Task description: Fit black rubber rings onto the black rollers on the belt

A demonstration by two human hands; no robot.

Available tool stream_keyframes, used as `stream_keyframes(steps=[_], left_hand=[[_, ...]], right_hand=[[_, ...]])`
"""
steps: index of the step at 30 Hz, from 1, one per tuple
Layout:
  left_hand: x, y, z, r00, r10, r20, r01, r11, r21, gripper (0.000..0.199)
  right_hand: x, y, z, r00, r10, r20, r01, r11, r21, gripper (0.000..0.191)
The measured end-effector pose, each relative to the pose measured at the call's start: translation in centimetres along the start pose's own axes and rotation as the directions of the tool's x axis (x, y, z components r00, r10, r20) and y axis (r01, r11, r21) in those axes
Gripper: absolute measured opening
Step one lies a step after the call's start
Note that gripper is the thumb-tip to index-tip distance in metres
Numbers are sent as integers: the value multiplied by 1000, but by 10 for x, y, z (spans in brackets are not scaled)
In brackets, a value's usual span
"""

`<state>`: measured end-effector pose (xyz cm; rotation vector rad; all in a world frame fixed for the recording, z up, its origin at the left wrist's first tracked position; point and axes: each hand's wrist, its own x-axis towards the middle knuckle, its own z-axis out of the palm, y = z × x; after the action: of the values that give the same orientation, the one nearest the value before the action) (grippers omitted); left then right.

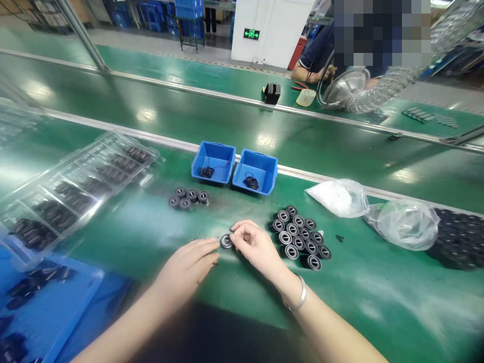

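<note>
On the green bench in front of me is a small round black part with a ring-shaped top. My left hand lies beside it with fingers stretched out, fingertips at its left edge. The thumb and fingers of my right hand pinch at its right edge; whether they also hold something smaller is hidden. Right of my hands stands a cluster of black round parts, each with a slotted centre. A smaller group of similar parts sits beyond my left hand.
Two blue bins with black rings stand ahead. On the left are a clear compartment box of black parts and a blue tray. Plastic bags and more black parts lie right. A person works across the bench.
</note>
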<state>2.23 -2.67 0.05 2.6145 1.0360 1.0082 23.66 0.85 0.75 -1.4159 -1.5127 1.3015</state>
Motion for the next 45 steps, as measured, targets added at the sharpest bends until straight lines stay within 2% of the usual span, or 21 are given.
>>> stream_keyframes(steps=[3,7,11,15,18,22,25,30,33,35,39,45], left_hand=[[2,1,6,988,139,59,-142,989,40,18],[7,0,8,968,214,132,-224,972,65,23],[8,-5,5,945,275,177,-290,955,65,27],[7,-7,3,931,289,224,-308,950,53,29],[6,-4,4,935,276,223,-297,952,67,28],[5,-1,5,951,234,204,-252,965,69,25],[4,-2,5,953,205,225,-223,973,57,26],[0,-4,7,939,224,262,-247,967,60,30],[-5,1,8,944,214,252,-240,968,76,32],[-8,6,8,950,199,240,-227,970,92,34],[-8,11,5,941,205,270,-244,963,118,35],[0,0,-5,911,259,320,-296,952,74,35]], right_hand=[[0,3,0,999,36,22,-37,998,48,24],[-1,7,2,987,123,104,-143,965,222,25],[0,5,3,962,179,207,-250,883,398,31],[7,-2,2,902,276,333,-396,836,380,33],[13,-4,2,871,329,364,-454,823,343,29],[9,1,5,897,307,319,-431,769,472,30],[-5,7,12,930,269,252,-368,714,596,33],[-32,11,25,966,204,161,-257,648,717,33],[-38,10,27,965,193,178,-261,639,724,36],[-36,8,23,949,208,239,-317,628,711,38],[-22,5,13,886,246,393,-455,629,631,35],[-5,5,6,812,281,511,-548,668,504,30]])
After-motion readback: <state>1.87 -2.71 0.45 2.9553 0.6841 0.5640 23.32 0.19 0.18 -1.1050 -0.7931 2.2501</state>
